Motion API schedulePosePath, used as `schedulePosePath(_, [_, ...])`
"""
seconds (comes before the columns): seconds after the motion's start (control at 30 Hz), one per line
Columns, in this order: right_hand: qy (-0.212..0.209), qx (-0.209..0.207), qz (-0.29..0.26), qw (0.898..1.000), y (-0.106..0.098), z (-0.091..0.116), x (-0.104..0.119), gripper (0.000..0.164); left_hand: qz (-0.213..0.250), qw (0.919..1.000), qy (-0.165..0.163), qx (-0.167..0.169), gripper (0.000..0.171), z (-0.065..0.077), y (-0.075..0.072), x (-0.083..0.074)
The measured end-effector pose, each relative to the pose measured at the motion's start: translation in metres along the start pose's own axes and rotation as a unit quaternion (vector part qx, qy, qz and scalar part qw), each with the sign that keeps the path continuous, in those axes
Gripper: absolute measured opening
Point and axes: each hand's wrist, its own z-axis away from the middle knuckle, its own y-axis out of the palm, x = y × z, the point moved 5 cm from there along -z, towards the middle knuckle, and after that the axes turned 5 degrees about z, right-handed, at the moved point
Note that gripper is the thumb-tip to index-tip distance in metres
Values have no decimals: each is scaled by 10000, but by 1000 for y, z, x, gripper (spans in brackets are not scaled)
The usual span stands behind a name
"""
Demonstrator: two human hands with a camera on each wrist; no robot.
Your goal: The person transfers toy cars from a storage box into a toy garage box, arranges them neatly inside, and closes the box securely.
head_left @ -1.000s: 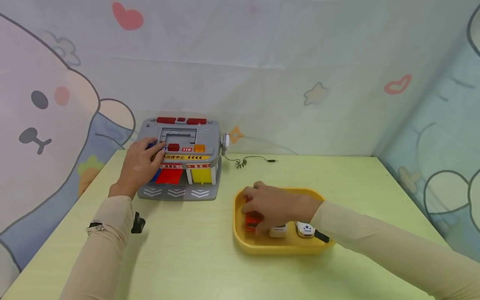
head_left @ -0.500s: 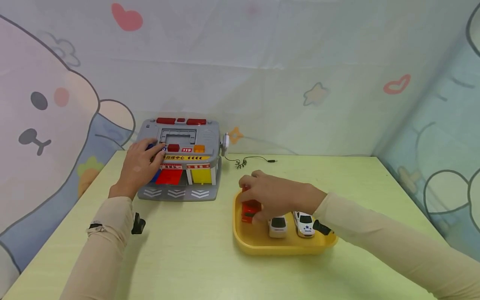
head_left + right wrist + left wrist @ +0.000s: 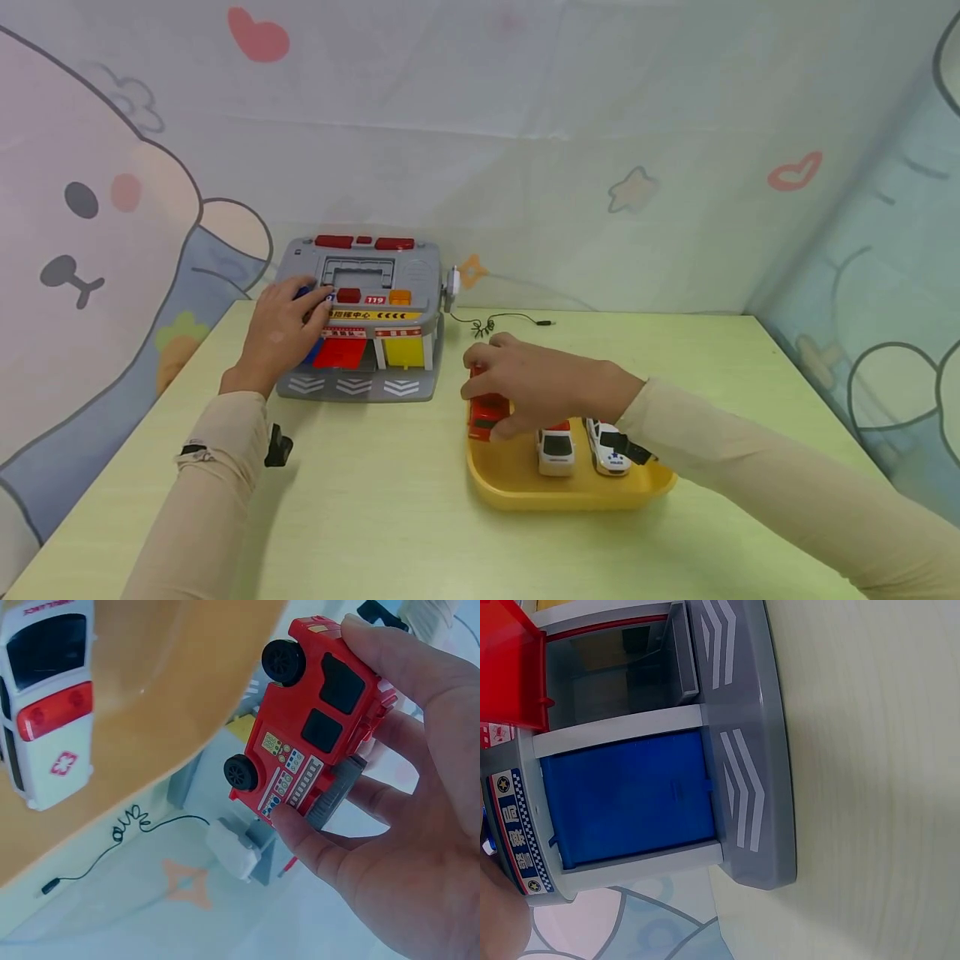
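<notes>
My right hand (image 3: 551, 383) holds a red toy fire truck (image 3: 487, 412) over the left rim of a yellow tray (image 3: 562, 502). In the right wrist view the truck (image 3: 315, 720) is pinched between thumb and fingers, its side windows and black wheels showing. My left hand (image 3: 281, 333) rests on the front left of a grey toy rescue station (image 3: 420, 275), by a blue button largely covered by the fingers. The left wrist view has the station's blue door (image 3: 630, 799) down and its red door (image 3: 510, 664) raised, with an open bay behind it.
In the tray sit a white toy ambulance (image 3: 556, 454) and a white toy police car (image 3: 611, 463). A thin black cord (image 3: 517, 314) with a plug runs right from the station. A printed cloth backdrop (image 3: 555, 183) stands behind the table.
My right hand has lifted the fire truck from the tray floor and moved it up and left, uncovering the ambulance and police car. My left hand has stayed on the station.
</notes>
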Motion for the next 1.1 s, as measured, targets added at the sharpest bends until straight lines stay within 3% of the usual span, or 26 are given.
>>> schedulePosePath(0.53, [-151,-77,260,9995,-9,-33,16,45,51,10000,-64,-45,43,-1,1,1])
schedulePosePath(1.1, [-449,-324,312,9980,-6,-65,28,45,110,9995,148,-243,40,0,0,1])
